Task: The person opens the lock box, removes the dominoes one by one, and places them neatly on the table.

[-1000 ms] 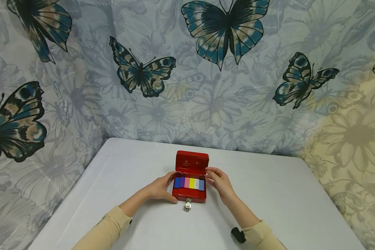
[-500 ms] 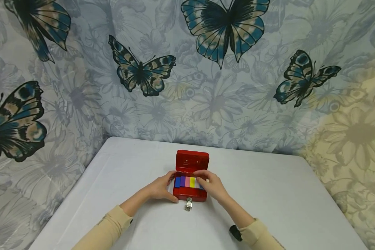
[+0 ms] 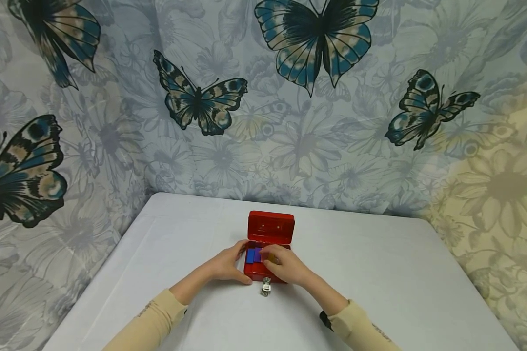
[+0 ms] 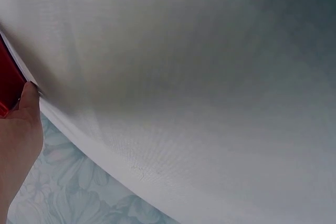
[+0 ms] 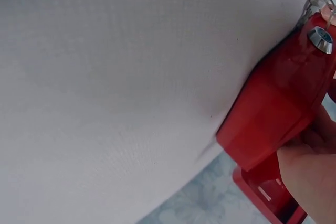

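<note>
A small red metal cash box (image 3: 253, 274) stands on the white table, its lid (image 3: 271, 228) raised at the back. Inside lies a row of coloured blocks; a blue block (image 3: 250, 256) and a purple block (image 3: 257, 255) show at the left end, the others mostly hidden by my right hand. My left hand (image 3: 225, 263) holds the box's left end, thumb at the front corner and fingers toward the back. Reaching over the right part of the box, my right hand (image 3: 287, 265) has bent, parted fingertips at the blocks beside the purple one.
A metal key bunch (image 3: 266, 287) hangs at the lock on the box's front; the round lock (image 5: 320, 39) shows in the right wrist view. White cloth covers the table (image 3: 369, 263). Behind it hangs a butterfly-print fabric (image 3: 307, 146).
My right hand has moved left from the box's right edge across the row of blocks, covering the pink, yellow and white ones. My left hand has stayed at the box's left end.
</note>
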`<state>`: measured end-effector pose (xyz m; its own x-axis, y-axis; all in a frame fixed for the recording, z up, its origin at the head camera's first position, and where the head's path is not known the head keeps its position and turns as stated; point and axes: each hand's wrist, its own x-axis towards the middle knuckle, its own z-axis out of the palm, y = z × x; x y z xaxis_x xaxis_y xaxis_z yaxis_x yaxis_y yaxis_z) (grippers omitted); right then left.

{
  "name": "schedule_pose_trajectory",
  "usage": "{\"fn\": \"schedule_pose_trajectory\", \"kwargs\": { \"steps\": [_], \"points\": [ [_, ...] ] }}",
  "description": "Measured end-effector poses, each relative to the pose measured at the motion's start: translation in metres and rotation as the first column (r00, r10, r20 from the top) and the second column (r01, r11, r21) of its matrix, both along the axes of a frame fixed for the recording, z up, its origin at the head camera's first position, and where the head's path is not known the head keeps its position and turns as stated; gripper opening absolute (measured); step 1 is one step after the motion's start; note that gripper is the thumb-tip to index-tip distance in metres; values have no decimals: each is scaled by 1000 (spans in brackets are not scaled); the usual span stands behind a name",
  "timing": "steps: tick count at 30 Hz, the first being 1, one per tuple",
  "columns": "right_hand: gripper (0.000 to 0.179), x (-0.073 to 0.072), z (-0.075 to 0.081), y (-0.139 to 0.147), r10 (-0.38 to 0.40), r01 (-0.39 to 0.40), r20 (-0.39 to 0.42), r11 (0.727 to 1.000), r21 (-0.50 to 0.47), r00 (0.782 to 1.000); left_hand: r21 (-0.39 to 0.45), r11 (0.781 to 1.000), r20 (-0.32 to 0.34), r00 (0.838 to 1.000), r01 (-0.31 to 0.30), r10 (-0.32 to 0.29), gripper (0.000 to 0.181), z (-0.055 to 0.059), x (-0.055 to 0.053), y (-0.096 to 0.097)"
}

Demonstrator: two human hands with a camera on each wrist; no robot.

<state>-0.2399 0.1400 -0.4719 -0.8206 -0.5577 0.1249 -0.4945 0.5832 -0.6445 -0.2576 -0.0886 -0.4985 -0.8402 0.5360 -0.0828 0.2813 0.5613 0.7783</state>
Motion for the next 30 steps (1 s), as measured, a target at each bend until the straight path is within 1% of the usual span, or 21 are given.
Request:
{"fn": "schedule_pose_trajectory", "kwargs": {
  "steps": [6, 13, 20, 24, 30],
  "points": [
    [31, -1, -2, -5, 72, -70, -9, 993, 90, 997, -1, 1000, -2, 1000, 12, -12, 105, 1, 2, 0],
    [35, -2, -1, -12, 159, -153, -22, 973, 171, 987, 8, 1000, -4, 1000, 13, -13, 105, 0, -1, -1],
    [36, -3, -3, -14, 178, -170, -23, 967, 189, 984, 30, 999, -8, 999, 32, -32, 105, -1, -1, -2],
    [37, -3, -4, -14, 188, -176, -39, 962, 210, 981, 20, 999, -18, 999, 28, -28, 105, -2, -2, -2],
    [37, -2, -4, -14, 189, -178, -29, 958, 227, 981, 9, 1000, -22, 1000, 18, -18, 105, -2, -2, -1]
  ]
}}
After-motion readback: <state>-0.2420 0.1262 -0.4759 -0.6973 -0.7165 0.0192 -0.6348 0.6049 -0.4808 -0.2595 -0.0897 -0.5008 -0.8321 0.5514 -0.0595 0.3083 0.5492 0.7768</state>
